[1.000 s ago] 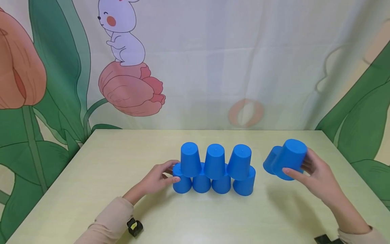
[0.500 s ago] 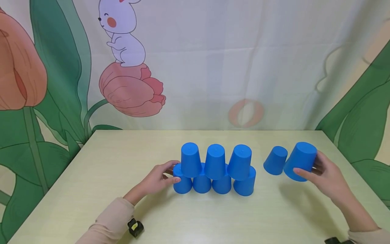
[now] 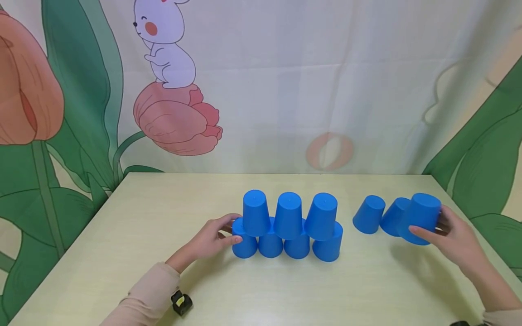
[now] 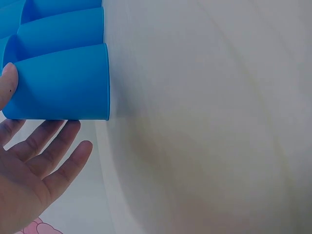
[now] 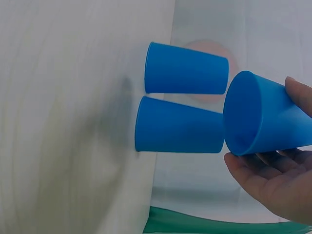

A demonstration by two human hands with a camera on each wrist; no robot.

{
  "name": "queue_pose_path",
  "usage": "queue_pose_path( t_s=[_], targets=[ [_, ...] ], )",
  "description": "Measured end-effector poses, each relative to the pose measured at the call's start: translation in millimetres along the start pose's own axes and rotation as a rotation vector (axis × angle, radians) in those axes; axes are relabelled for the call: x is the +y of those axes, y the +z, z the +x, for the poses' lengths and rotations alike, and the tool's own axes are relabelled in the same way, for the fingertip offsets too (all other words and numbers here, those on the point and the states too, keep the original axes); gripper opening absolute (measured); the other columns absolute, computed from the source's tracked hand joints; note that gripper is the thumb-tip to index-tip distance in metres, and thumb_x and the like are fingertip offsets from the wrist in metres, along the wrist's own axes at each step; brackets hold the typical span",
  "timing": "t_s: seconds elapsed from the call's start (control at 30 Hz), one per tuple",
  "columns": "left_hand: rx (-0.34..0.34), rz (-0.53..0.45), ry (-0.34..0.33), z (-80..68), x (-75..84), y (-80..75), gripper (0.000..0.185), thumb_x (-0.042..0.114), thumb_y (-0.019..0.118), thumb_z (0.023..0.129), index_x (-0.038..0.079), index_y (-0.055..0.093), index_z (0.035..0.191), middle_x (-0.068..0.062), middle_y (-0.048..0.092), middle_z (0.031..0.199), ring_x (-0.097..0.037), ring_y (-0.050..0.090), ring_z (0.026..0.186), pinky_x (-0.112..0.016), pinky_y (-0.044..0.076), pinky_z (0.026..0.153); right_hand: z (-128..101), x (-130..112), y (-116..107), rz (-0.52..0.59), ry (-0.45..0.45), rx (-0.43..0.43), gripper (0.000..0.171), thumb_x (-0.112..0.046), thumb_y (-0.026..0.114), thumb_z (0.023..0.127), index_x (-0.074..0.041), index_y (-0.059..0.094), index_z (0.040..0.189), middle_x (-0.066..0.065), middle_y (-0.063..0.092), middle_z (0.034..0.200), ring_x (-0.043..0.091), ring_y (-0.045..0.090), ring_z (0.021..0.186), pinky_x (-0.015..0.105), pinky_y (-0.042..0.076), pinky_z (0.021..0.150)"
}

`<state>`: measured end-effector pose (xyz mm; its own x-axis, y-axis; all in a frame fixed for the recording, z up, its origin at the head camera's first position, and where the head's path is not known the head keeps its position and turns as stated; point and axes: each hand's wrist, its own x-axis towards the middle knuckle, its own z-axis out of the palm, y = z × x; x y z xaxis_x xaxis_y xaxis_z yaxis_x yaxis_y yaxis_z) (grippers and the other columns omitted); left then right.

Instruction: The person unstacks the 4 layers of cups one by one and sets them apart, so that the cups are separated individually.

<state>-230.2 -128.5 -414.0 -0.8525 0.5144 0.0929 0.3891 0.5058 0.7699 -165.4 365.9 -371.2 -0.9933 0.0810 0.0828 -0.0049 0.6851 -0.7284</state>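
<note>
Right hand [image 3: 456,237] is gripping a tilted blue cup [image 3: 422,218] at right of frame, just beside two loose cups [image 3: 369,214] on the table [image 3: 163,213]. Left hand [image 3: 212,237], fingers relaxed, is touching the stack's [image 3: 287,226] lower-left cup [image 3: 244,244]. Risk: a nudge there is likely toppling the upper row.

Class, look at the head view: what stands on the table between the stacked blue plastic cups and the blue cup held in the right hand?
Two upside-down blue plastic cups, standing side by side in the head view.
</note>
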Motion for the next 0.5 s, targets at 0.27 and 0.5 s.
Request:
queue_pose_path(
  t_s=[0.27,0.5],
  targets=[
    [0.002,-0.006,-0.007,-0.1,1.9,-0.7,0.053,0.026,0.063,0.086,0.006,0.044,0.131,-0.015,0.059,0.116,-0.032,0.058,0.099,-0.039,0.051,0.076,20,61,-5,-0.018,0.024,0.026,0.087,-0.038,0.061,0.086,-0.005,0.007,0.146,0.041,0.028,0.131,0.058,0.036,0.111,0.062,0.042,0.076],
    [0.003,-0.005,-0.003,-0.7,3.4,-0.4,0.053,0.026,0.063,0.086,0.006,0.043,0.131,-0.015,0.059,0.116,-0.031,0.058,0.099,-0.039,0.051,0.076,54,156,-8,-0.044,0.048,0.077,0.095,-0.048,0.063,0.081,-0.028,-0.003,0.146,0.034,0.028,0.137,0.053,0.036,0.114,0.066,0.036,0.081]
  ],
)
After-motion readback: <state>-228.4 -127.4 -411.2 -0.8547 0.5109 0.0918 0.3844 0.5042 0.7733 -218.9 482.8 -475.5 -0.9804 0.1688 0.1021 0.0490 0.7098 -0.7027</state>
